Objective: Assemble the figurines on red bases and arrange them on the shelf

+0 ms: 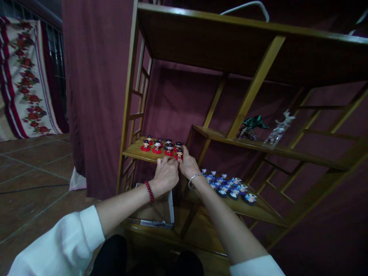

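Small figurines (157, 146) with black hair and red round bases stand in rows on the left wooden shelf (135, 152). At the front right of this group, one red-based figurine (179, 154) is between my two hands. My right hand (188, 164), with a silver bangle at the wrist, has its thumb and index finger about that figurine's right side. From the left, my left hand (166, 173) reaches to the shelf's front edge, fingers curled and pressed together near the figurine's base. Its fingertips are partly hidden, so what they hold is unclear.
Several blue-and-white figurines (224, 186) crowd a lower shelf at right. Higher up stand a dark green ornament (253, 127) and a clear statuette (280, 129). Below my left hand lies an open shallow box (171, 211). A wooden upright (255, 88) divides the rack.
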The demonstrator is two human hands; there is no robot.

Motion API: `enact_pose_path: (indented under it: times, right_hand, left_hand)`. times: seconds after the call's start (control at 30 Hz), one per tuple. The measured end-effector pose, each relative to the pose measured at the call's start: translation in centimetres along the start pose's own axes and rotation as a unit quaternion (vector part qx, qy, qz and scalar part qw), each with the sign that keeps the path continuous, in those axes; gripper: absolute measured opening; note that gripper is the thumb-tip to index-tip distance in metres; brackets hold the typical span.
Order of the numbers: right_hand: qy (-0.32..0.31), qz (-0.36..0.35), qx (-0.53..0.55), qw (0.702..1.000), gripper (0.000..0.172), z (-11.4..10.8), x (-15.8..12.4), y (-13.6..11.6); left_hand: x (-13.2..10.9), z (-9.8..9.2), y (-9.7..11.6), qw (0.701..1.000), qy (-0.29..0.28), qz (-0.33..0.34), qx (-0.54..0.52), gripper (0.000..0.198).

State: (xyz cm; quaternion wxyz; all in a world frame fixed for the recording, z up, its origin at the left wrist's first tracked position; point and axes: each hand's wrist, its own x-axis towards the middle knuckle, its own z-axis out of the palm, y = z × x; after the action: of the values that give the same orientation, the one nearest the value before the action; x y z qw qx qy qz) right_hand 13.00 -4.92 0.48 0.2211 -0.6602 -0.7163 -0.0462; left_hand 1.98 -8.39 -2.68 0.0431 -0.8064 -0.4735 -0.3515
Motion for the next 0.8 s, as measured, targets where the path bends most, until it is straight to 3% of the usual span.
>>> enact_pose_path:
  times: [0.8]
  right_hand:
    - [0.001,-0.013,0.010,1.000,0.058,0.2,1.8,0.3]
  left_hand:
    - [1.6,0.1,0.0,0.998,-0.053,-0.003,0.022,0.028]
